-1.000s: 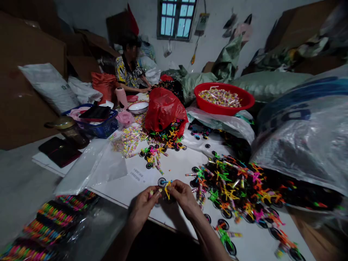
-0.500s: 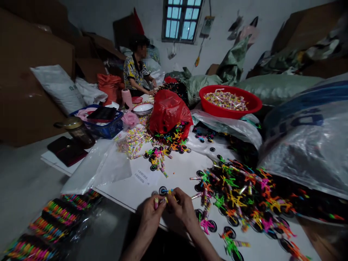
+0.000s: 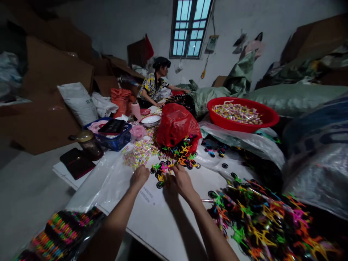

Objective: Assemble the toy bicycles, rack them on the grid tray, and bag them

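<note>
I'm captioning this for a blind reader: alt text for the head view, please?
Both hands, left hand and right hand, reach into a small pile of toy bicycles on a white table, beside a red bag.

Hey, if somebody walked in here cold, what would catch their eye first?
Probably the neon heap of toy bicycles spilling across the white table at the right, and the red basin of wrapped sweets behind it. Mid-table, the left hand and right hand reach into a smaller cluster of bicycles below a red plastic bag. Another person sits beneath the window.
</note>
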